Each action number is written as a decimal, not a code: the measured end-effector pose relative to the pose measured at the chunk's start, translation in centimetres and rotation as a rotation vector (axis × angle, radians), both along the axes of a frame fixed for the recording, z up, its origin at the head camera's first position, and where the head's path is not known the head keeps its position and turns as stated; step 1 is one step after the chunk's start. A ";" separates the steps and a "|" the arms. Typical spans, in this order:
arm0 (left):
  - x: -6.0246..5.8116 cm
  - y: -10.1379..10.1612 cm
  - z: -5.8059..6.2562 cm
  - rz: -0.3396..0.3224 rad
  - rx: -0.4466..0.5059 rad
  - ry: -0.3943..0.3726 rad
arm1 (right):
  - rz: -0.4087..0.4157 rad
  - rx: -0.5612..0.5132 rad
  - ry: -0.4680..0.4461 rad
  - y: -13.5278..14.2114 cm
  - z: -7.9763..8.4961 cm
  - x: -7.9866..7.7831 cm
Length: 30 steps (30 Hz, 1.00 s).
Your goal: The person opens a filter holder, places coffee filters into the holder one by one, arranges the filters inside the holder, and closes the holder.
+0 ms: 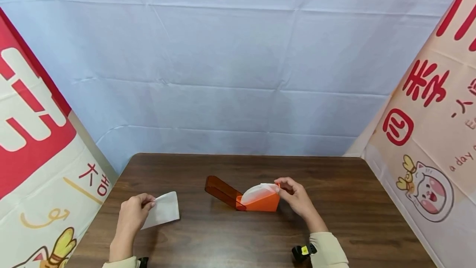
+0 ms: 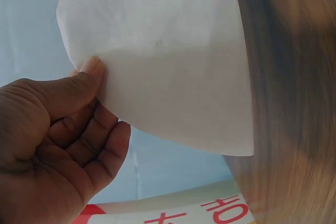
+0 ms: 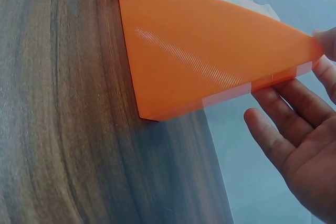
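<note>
My left hand (image 1: 131, 213) pinches a white paper coffee filter (image 1: 163, 209) by its edge between thumb and fingers. In the left wrist view the filter (image 2: 168, 72) is flat, with a crimped seam along its top. An orange coffee filter box (image 1: 262, 202) stands on the table with its translucent brown lid (image 1: 222, 191) swung out to the left. More white filters (image 1: 256, 192) rise out of the box in an arc. At the box's upper right corner, my right hand (image 1: 295, 197) grips it; other fingers lie along its side in the right wrist view.
Under everything is a dark wood-grain table (image 1: 230, 239). A pale blue cloth (image 1: 223, 73) hangs behind it, and printed cloths (image 1: 420, 168) flank both sides. Near the right sleeve (image 1: 327, 247) there is a black device with a yellow label (image 1: 305, 251).
</note>
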<state>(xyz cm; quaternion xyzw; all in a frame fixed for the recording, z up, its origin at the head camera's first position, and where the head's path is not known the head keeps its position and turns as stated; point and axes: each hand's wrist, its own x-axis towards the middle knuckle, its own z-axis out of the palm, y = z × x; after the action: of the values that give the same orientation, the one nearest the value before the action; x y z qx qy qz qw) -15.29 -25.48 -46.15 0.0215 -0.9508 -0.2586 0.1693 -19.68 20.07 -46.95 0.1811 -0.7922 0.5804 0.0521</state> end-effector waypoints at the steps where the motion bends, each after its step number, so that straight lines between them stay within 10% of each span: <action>1: 0.2 0.3 0.0 -0.005 0.007 0.009 | -0.003 0.001 0.001 0.0 0.0 0.1; 9: 1.3 2.4 0.1 0.004 0.044 0.092 | 0.009 -0.006 0.026 0.1 -0.3 0.0; 30: -0.6 6.4 1.9 -0.061 0.142 0.516 | 0.005 -0.018 -0.019 -0.1 -0.4 0.2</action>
<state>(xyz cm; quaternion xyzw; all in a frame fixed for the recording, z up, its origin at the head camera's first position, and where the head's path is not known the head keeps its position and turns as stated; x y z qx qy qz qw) -15.84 -19.06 -44.21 -0.0621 -0.8559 -0.3265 0.3962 -19.47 19.94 -47.34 0.1773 -0.7869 0.5894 0.0449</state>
